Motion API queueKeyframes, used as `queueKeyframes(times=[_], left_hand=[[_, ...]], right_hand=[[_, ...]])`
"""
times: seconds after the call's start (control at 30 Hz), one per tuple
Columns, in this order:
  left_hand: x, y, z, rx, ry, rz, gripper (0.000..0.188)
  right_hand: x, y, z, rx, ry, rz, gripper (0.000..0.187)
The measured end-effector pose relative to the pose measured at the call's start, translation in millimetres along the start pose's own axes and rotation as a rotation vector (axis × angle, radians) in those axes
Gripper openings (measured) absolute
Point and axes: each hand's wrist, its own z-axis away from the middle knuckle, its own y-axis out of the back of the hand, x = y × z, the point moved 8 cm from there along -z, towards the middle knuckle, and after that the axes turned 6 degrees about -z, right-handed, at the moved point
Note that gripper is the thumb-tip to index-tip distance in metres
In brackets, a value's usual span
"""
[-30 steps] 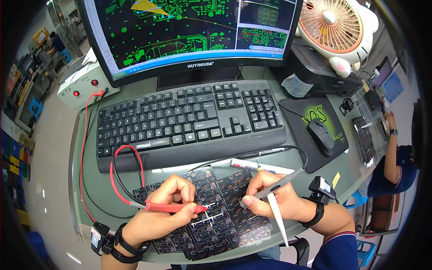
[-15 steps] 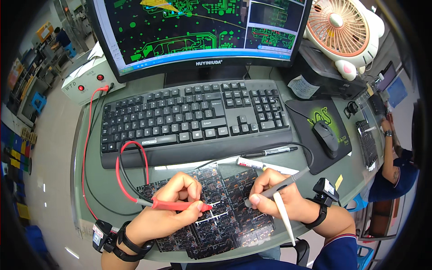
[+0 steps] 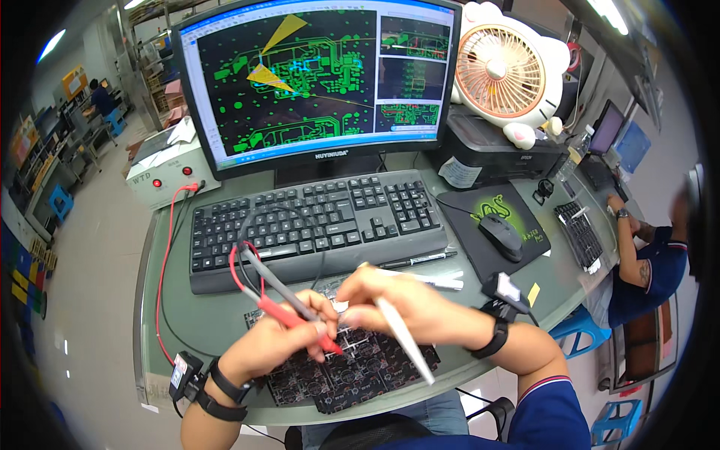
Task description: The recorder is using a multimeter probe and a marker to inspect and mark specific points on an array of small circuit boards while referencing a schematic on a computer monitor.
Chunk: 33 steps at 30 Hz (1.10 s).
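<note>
My left hand (image 3: 274, 349) is closed round a red test probe (image 3: 279, 310), its tip pointing down at the black circuit boards (image 3: 375, 367). A grey test probe (image 3: 276, 279) also lies in the left hand's grip, slanting up toward the keyboard. My right hand (image 3: 412, 306), smeared by motion, reaches across to the left fingertips. A slim white stick (image 3: 405, 341) juts from between its fingers toward the front edge. Something small and white (image 3: 340, 306) shows between the two hands; its kind is unclear. The boards lie under both hands, partly covered.
Behind the boards sit a keyboard (image 3: 322, 225) and a monitor (image 3: 300, 82) with a green board layout. A mouse (image 3: 501, 237) rests on its mat; pens (image 3: 420, 259) lie nearby. A probe box (image 3: 166, 176), printer (image 3: 502, 154) and fan (image 3: 499, 71) stand behind. A person (image 3: 652, 262) sits at right.
The grey probe has gone from my right hand into my left, beside the red one. My right hand has moved left, still with the white stick. The view has tilted up.
</note>
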Motion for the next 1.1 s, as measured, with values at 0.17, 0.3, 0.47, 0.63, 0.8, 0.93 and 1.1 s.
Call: queueKeyframes(times=[0.17,0.3,0.47,0.63,0.8,0.93,1.1], left_hand=[[10.1,20.7,3.5,0.126,-0.183,0.220,0.016],[17.3,30.4,-1.6,0.133,-0.300,0.352,0.029],[20.3,44.1,8.3,0.134,-0.363,0.533,0.039],[13.7,43.0,2.2,0.075,-0.351,0.547,0.036],[14.1,43.5,7.9,0.078,-0.397,0.547,0.033],[23.3,38.3,14.3,0.060,-0.446,0.513,0.031],[27.1,34.8,7.6,0.030,-0.472,0.462,0.031]], right_hand=[[39.1,93.1,-0.7,0.281,-0.300,0.109,0.017],[42.0,135.3,-23.1,0.335,0.034,0.449,0.013],[58.2,111.7,-65.2,0.228,0.226,0.648,0.010],[70.6,109.7,-68.1,0.220,0.136,0.707,0.011],[37.5,107.2,-23.3,0.126,0.018,0.759,0.017],[29.0,95.1,36.1,-0.117,-0.249,0.907,0.030],[38.8,83.1,65.1,-0.040,-0.145,1.075,0.022]])
